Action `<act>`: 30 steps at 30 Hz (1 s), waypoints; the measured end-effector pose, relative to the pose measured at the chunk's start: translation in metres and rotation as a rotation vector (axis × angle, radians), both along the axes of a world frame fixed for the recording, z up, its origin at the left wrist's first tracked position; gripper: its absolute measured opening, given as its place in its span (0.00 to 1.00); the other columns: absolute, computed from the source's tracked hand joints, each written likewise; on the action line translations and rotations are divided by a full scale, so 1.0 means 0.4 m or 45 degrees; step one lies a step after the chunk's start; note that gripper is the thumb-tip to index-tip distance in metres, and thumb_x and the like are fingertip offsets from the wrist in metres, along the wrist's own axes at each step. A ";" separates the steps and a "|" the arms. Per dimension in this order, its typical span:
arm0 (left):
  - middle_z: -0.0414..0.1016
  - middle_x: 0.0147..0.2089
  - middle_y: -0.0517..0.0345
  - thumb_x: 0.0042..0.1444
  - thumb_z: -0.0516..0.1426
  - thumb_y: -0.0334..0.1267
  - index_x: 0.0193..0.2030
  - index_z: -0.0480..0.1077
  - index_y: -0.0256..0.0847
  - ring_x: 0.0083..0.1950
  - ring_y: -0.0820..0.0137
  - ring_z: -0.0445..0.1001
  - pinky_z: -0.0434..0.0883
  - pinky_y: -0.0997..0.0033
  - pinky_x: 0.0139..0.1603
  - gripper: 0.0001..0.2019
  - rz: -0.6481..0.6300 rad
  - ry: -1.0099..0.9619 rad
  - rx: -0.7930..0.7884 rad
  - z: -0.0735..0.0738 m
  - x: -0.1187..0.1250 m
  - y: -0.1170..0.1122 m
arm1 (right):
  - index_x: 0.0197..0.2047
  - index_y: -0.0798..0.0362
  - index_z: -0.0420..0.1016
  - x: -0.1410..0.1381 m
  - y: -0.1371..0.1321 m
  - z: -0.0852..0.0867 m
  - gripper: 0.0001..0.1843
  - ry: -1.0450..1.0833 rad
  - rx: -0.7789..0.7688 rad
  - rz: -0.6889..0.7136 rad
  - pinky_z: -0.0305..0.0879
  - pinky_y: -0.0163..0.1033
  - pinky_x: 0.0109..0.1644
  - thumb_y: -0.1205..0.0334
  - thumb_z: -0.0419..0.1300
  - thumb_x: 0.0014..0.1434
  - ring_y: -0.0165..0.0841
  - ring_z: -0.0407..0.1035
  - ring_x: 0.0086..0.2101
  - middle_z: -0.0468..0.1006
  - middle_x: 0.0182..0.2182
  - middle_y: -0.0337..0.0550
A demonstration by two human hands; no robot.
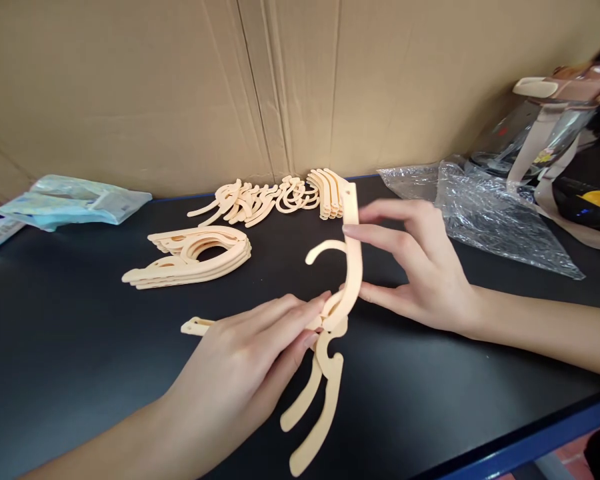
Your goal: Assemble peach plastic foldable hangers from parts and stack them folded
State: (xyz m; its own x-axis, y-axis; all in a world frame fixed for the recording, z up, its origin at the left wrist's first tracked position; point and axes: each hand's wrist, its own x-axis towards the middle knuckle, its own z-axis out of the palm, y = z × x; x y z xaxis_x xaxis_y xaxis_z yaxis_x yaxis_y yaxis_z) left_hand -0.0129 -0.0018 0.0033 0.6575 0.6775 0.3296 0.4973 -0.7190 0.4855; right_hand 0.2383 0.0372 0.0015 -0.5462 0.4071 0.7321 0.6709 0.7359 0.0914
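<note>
Hanger (355, 283): between both hands, over the surface (80, 353), one arm upright | left hand (250, 353): grip pinching the joint (326, 322), likely to steady it | right hand (415, 267): grip pinching the upright arm (351, 210), probably for leverage | loose parts (253, 207): grouped by shape behind, apparently for easy reach | folded hangers (190, 270): stacked left, apparently to stay separate

1. Your single view looks from your head, forward and down across the desk (55, 347), with cardboard (155, 87) at twelve o'clock.
2. It sits near: left grip (250, 350) at seven, right grip (427, 277) at three.
</note>
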 end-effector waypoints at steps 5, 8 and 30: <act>0.75 0.41 0.62 0.70 0.49 0.28 0.62 0.66 0.44 0.39 0.76 0.76 0.70 0.80 0.38 0.17 0.013 -0.003 0.087 -0.002 0.003 -0.002 | 0.57 0.50 0.73 -0.001 0.002 -0.002 0.16 -0.186 0.077 0.152 0.61 0.42 0.40 0.67 0.57 0.67 0.33 0.67 0.34 0.76 0.35 0.40; 0.74 0.41 0.63 0.70 0.49 0.27 0.62 0.66 0.46 0.38 0.76 0.75 0.70 0.80 0.38 0.17 0.033 0.009 0.140 -0.004 0.000 0.001 | 0.55 0.54 0.74 -0.004 -0.003 0.005 0.17 -0.309 0.063 0.262 0.61 0.40 0.41 0.71 0.52 0.66 0.33 0.66 0.33 0.77 0.33 0.41; 0.73 0.50 0.57 0.69 0.55 0.35 0.57 0.67 0.43 0.53 0.64 0.72 0.66 0.64 0.56 0.12 0.316 0.173 0.395 -0.010 -0.017 0.032 | 0.40 0.55 0.72 0.001 0.041 -0.015 0.17 -0.213 -0.537 0.064 0.61 0.44 0.47 0.52 0.51 0.72 0.37 0.73 0.42 0.80 0.44 0.49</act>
State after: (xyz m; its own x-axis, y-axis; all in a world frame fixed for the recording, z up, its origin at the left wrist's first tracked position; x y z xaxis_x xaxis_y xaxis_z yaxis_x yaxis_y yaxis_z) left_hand -0.0196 0.0112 -0.0009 0.5381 0.7032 0.4648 0.7187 -0.6708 0.1829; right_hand 0.2389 0.0537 -0.0044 -0.6695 0.6207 0.4081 0.6349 0.7633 -0.1193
